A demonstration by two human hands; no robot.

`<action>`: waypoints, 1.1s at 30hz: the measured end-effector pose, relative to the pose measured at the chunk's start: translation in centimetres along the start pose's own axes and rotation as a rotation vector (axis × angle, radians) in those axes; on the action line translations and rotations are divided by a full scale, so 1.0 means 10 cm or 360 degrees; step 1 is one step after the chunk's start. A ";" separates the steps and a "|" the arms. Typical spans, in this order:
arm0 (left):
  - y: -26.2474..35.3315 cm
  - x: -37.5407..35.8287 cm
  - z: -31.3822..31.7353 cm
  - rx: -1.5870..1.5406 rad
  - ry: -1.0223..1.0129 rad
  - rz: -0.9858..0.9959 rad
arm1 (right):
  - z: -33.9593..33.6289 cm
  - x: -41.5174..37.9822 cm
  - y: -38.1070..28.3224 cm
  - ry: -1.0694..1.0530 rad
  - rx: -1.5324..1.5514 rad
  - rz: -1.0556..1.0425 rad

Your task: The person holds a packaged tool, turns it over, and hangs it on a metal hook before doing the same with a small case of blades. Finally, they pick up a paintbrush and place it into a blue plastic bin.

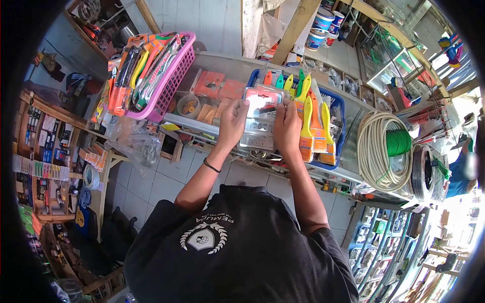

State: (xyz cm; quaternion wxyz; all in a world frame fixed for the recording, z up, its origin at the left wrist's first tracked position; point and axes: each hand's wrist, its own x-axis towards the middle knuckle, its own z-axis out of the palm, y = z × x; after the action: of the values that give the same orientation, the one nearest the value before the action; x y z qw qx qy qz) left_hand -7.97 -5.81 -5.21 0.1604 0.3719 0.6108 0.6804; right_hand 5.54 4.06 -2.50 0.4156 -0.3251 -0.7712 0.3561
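Observation:
Both hands hold a clear plastic blister pack [262,123] with a red and white card, upright over the glass counter. My left hand [233,121] grips its left edge, thumb near the top corner. On the opposite edge, my right hand [288,126] is closed round the pack. What lies inside the pack is hard to make out. Just right of it, a blue basket [339,121] holds paint brushes [306,129] with yellow, green and orange handles. Red packets [209,83] show under the glass to the left.
A pink basket [172,83] full of packaged tools stands on the counter's left. Coiled cream hose [371,151], green cord [398,143] and a wire spool [422,174] are at the right. Shelves of goods [50,121] line the left side; paint cans [322,22] stand beyond the counter.

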 end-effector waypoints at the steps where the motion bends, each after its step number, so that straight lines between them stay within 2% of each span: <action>1: 0.01 0.00 0.02 -0.0041 0.0015 0.0018 | 0.00 0.00 -0.03 0.0025 0.0029 -0.0017; 5: 0.21 0.00 0.04 -0.0180 -0.0022 -0.0120 | -0.08 0.01 -0.18 0.0077 0.0128 -0.0088; 9: 0.51 0.00 0.15 -0.0315 -0.0044 -0.0036 | -0.17 0.02 -0.26 0.0102 0.0247 -0.0090; 12: 0.57 -0.04 0.17 -0.0278 -0.0126 -0.0069 | -0.31 0.00 -0.27 -0.0031 0.0494 0.0111; 14: 0.57 -0.06 0.25 -0.0185 -0.0150 -0.0071 | -0.42 -0.02 -0.31 0.0010 0.0631 0.0089; 17: 0.87 -0.15 0.54 -0.0193 -0.0057 0.0054 | -0.60 -0.02 -0.17 0.0039 0.0709 0.0005; 23: 0.90 -0.38 1.09 -0.0278 -0.0028 -0.0129 | -1.20 0.05 0.02 -0.0088 0.0877 -0.0048; 27: 1.10 -0.58 1.58 -0.0514 -0.0007 -0.0124 | -1.69 0.06 0.17 -0.0178 0.1004 -0.0012; 33: 1.26 -0.76 2.16 -0.0470 0.0107 -0.0129 | -2.28 0.07 0.37 -0.0293 0.1177 0.0025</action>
State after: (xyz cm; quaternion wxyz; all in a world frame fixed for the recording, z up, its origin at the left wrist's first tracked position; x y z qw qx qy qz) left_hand 15.27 1.94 3.90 0.2202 0.2964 0.5235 0.7679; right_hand 25.85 13.00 3.89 0.4311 -0.1256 -0.6223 0.6412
